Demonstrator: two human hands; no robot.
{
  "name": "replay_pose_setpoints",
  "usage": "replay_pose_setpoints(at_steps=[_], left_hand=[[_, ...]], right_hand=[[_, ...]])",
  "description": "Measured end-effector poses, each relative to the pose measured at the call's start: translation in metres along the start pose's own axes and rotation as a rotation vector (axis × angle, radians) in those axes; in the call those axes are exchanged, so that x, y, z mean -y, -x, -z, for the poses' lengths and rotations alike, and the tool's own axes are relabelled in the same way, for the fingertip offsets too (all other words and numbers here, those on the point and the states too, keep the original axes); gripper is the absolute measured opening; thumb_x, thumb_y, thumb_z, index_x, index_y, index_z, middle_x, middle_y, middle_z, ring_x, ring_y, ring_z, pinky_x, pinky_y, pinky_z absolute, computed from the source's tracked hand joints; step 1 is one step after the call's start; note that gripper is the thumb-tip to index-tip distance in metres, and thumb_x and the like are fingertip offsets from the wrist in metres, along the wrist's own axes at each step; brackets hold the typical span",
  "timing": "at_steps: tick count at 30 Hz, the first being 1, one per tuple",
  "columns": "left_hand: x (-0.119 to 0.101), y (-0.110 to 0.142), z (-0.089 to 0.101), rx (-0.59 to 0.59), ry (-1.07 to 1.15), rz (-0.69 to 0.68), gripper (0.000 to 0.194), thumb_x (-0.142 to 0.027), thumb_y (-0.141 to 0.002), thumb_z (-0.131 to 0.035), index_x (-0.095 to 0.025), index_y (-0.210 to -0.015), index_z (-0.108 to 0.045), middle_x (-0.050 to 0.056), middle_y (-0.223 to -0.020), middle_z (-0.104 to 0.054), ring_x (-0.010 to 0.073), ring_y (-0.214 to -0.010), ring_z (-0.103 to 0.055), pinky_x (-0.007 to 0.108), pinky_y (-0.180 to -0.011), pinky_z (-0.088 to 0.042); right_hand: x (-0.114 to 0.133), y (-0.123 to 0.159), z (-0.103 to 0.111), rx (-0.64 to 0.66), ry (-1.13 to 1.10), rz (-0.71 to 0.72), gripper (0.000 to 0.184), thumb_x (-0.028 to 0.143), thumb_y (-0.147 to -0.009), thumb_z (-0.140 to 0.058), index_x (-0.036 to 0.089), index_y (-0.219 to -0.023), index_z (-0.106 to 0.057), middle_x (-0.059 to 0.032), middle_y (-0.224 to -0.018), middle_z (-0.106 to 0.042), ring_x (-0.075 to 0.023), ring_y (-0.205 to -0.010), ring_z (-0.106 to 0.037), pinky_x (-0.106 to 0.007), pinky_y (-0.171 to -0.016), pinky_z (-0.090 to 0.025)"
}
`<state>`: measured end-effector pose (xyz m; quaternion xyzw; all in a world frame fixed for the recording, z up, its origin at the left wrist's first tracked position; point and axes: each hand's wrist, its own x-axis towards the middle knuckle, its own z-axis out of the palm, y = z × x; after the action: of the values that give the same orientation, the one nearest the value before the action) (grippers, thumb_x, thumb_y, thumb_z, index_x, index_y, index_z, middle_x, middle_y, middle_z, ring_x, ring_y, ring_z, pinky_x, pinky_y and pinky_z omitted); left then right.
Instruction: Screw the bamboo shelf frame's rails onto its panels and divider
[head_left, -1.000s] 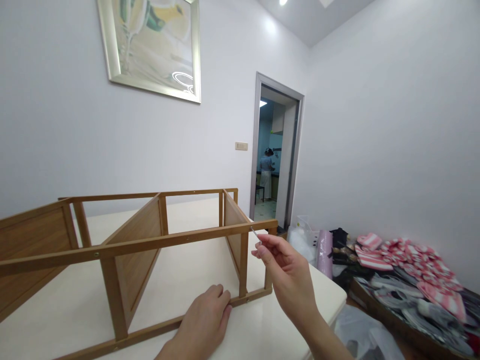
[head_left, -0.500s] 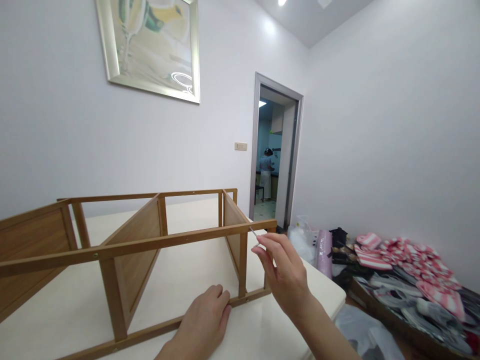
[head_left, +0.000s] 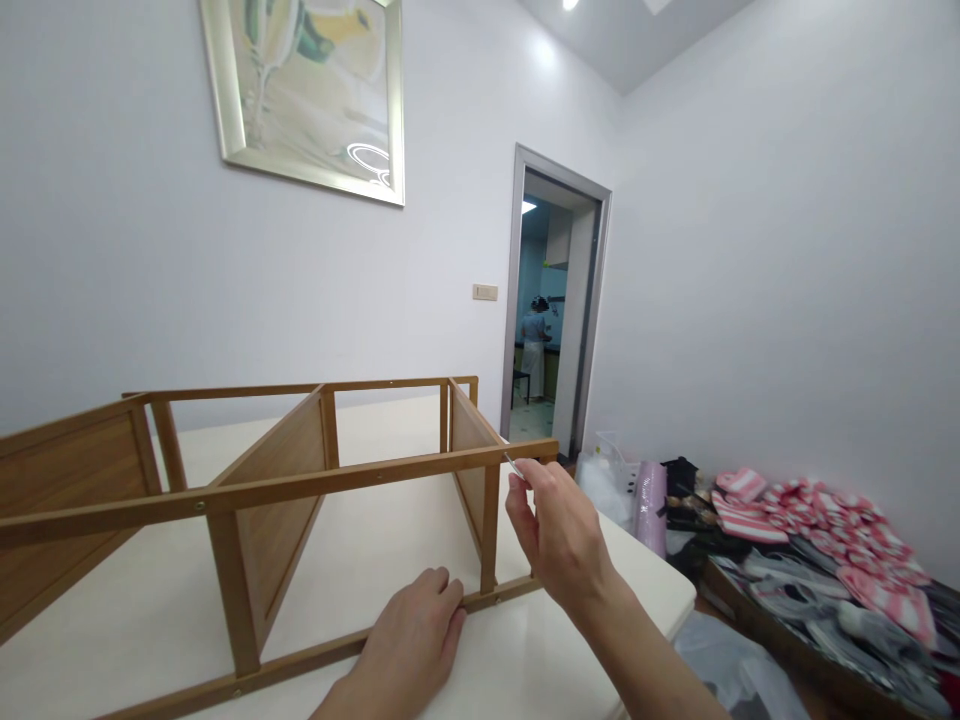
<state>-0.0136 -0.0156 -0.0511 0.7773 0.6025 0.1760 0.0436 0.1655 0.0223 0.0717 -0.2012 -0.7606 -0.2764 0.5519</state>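
A wooden shelf rack lies on its side on the white table, its slatless panels standing upright between the rails. My left hand is curled over the lower front rail, near the right-hand panel. Between the thumb and fingers of my right hand is a thin metal hex key, mostly hidden by the fingers. Its tip meets the upper front rail where the right-hand panel joins it. Brass-coloured screw heads show along the rails.
Right of the table are a purple roll, a box of grey items, pink-striped cloth and a plastic bag. Beyond the doorway a person stands. A framed picture hangs on the wall.
My right hand has turned at the wrist, and its fingers sit closer to the rail around the hex key. The left hand stays on the lower rail. The view has shifted slightly.
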Motion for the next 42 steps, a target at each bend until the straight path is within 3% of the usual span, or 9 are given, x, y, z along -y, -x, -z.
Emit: replay_pose_setpoints(at_steps=[3, 9, 17, 22, 27, 35, 38, 42], left_hand=[[0.0, 0.0, 0.0, 0.013, -0.006, 0.005, 0.023, -0.023, -0.094, -0.037, -0.023, -0.091, -0.059, 0.005, -0.1, -0.062, 0.0204, -0.093, -0.059, 0.034, -0.083, -0.043], [-0.002, 0.0, 0.001, 0.002, -0.007, 0.008, 0.024, -0.022, -0.095, -0.036, -0.023, -0.09, -0.059, 0.005, -0.099, -0.062, 0.02, -0.091, -0.06, 0.033, -0.081, -0.044], [-0.001, 0.001, 0.001, -0.015, -0.009, -0.007, 0.023, -0.021, -0.094, -0.036, -0.023, -0.09, -0.059, 0.005, -0.097, -0.062, 0.0202, -0.09, -0.06, 0.033, -0.08, -0.044], [-0.001, 0.0, 0.0, -0.007, -0.029, -0.007, 0.023, -0.021, -0.094, -0.036, -0.023, -0.09, -0.058, 0.005, -0.097, -0.062, 0.0205, -0.09, -0.06, 0.034, -0.08, -0.043], [0.0, -0.001, -0.002, -0.009, -0.029, -0.017, 0.022, -0.021, -0.095, -0.036, -0.023, -0.091, -0.058, 0.005, -0.097, -0.062, 0.0202, -0.091, -0.06, 0.033, -0.08, -0.043], [-0.004, -0.001, 0.002, 0.012, -0.05, -0.005, 0.023, -0.022, -0.095, -0.035, -0.023, -0.092, -0.059, 0.005, -0.097, -0.063, 0.0206, -0.089, -0.061, 0.033, -0.079, -0.043], [-0.002, -0.001, 0.001, 0.01, -0.05, -0.007, 0.024, -0.024, -0.096, -0.035, -0.022, -0.092, -0.059, 0.005, -0.097, -0.063, 0.0202, -0.089, -0.06, 0.033, -0.079, -0.044], [-0.002, 0.0, 0.001, 0.015, -0.06, -0.014, 0.025, -0.022, -0.096, -0.034, -0.022, -0.092, -0.059, 0.006, -0.098, -0.063, 0.0208, -0.091, -0.06, 0.035, -0.081, -0.044]], right_hand=[[0.0, 0.0, 0.0, -0.016, 0.003, -0.013, 0.028, 0.009, -0.092, -0.053, 0.013, -0.12, -0.051, -0.0047, -0.079, -0.061, -0.0147, -0.064, -0.056, -0.028, -0.059, -0.049], [0.004, -0.004, -0.001, -0.033, -0.057, -0.179, 0.025, 0.013, -0.094, -0.049, 0.018, -0.118, -0.051, -0.0042, -0.084, -0.067, -0.0132, -0.065, -0.063, -0.025, -0.059, -0.052], [0.012, 0.0, -0.003, -0.06, -0.193, -0.401, 0.01, 0.02, -0.097, -0.051, 0.019, -0.105, -0.056, -0.0023, -0.083, -0.068, -0.0118, -0.065, -0.064, -0.024, -0.063, -0.053], [0.013, 0.007, -0.002, -0.006, -0.352, -0.489, 0.014, 0.025, -0.099, -0.048, 0.02, -0.101, -0.061, -0.0037, -0.085, -0.067, -0.0142, -0.072, -0.067, -0.026, -0.065, -0.055], [0.013, 0.007, 0.002, -0.004, -0.487, -0.6, 0.017, 0.029, -0.098, -0.049, 0.021, -0.093, -0.062, -0.0009, -0.078, -0.065, -0.0122, -0.063, -0.065, -0.025, -0.06, -0.053], [0.017, 0.002, 0.012, -0.013, -0.479, -0.622, 0.02, 0.03, -0.097, -0.049, 0.021, -0.083, -0.059, 0.0004, -0.069, -0.059, -0.0122, -0.059, -0.055, -0.025, -0.053, -0.044], [0.021, -0.003, 0.023, -0.081, -0.54, -0.589, 0.019, 0.028, -0.097, -0.047, 0.021, -0.082, -0.056, 0.0015, -0.068, -0.054, -0.0121, -0.06, -0.052, -0.026, -0.057, -0.043], [0.023, -0.002, 0.032, -0.135, -0.454, -0.514, 0.021, 0.027, -0.097, -0.045, 0.021, -0.079, -0.052, 0.0, -0.073, -0.051, -0.0142, -0.068, -0.051, -0.029, -0.064, -0.043]])
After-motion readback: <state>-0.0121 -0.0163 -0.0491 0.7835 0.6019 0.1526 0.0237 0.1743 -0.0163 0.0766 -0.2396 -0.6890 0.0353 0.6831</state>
